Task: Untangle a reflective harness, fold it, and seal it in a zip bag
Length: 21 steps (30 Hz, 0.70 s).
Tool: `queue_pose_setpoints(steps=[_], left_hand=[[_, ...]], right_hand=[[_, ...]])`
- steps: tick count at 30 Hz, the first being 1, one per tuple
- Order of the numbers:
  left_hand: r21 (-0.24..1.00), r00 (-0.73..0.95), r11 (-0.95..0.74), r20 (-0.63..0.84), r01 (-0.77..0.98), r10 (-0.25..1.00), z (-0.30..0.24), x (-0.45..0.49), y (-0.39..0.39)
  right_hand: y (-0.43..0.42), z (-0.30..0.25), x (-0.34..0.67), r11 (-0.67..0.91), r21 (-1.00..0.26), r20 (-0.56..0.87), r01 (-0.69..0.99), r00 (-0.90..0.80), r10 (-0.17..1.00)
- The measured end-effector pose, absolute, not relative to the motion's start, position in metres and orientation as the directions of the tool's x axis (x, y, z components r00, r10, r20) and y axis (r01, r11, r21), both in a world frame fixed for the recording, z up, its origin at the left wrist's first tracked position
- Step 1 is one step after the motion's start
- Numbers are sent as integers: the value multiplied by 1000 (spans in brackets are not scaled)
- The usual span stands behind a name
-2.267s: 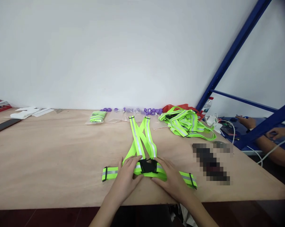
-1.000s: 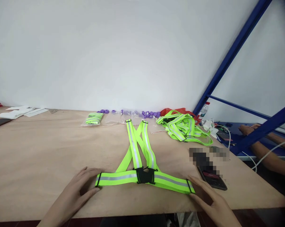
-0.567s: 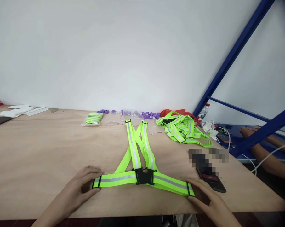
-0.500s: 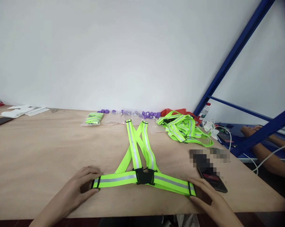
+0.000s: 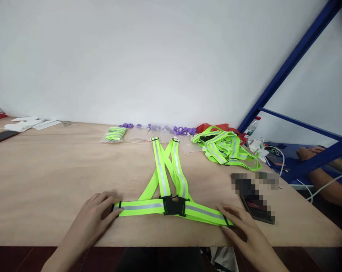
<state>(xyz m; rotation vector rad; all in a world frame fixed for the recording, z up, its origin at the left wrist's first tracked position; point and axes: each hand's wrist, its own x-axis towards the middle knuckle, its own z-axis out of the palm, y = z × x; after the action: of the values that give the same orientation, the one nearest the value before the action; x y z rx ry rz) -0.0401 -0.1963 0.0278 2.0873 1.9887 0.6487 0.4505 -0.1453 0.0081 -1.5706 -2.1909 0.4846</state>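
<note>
A neon yellow-green reflective vest (image 5: 144, 207) of elastic straps with silver stripes lies spread on the wooden table (image 5: 60, 181). Its black buckle (image 5: 174, 206) is fastened at the centre of the waist band, and two shoulder straps run away from it, crossing the straps behind. My left hand (image 5: 95, 213) grips the band's left end by its black slider, thumb and fingers closed on the strap. At the right end, my right hand (image 5: 243, 226) has fingers along the far edge and thumb at the near edge, closed about the strap beside the other slider.
Behind the vest are a bagged folded vest (image 5: 115, 134), clear plastic bags (image 5: 138, 134) and several purple rolls (image 5: 184, 131). A heap of reflective straps (image 5: 224, 147) lies at right, near a partly blurred phone (image 5: 257, 207). Beyond the blue frame (image 5: 290, 68) is another person's arm (image 5: 324, 185).
The view has tilted down slightly, so everything sits higher in the picture. My left thumb has moved onto the strap, and my right fingers have slid slightly inward along the band.
</note>
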Motion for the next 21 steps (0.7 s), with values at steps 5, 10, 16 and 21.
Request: queue_pose_setpoints(steps=[5, 10, 16, 21], left_hand=[[292, -295, 254, 106, 922, 949, 31, -24, -204], [310, -274, 229, 111, 923, 955, 33, -12, -209], [472, -220, 108, 187, 875, 957, 20, 11, -207], [517, -205, 68, 213, 854, 955, 16, 33, -203]], right_hand=[[-148, -15, 450, 211, -473, 283, 855, -80, 956], [-148, -30, 451, 62, -434, 334, 899, 97, 937], [-157, -15, 422, -77, -415, 337, 906, 232, 912], [-162, -14, 404, 101, -314, 437, 944, 49, 898]])
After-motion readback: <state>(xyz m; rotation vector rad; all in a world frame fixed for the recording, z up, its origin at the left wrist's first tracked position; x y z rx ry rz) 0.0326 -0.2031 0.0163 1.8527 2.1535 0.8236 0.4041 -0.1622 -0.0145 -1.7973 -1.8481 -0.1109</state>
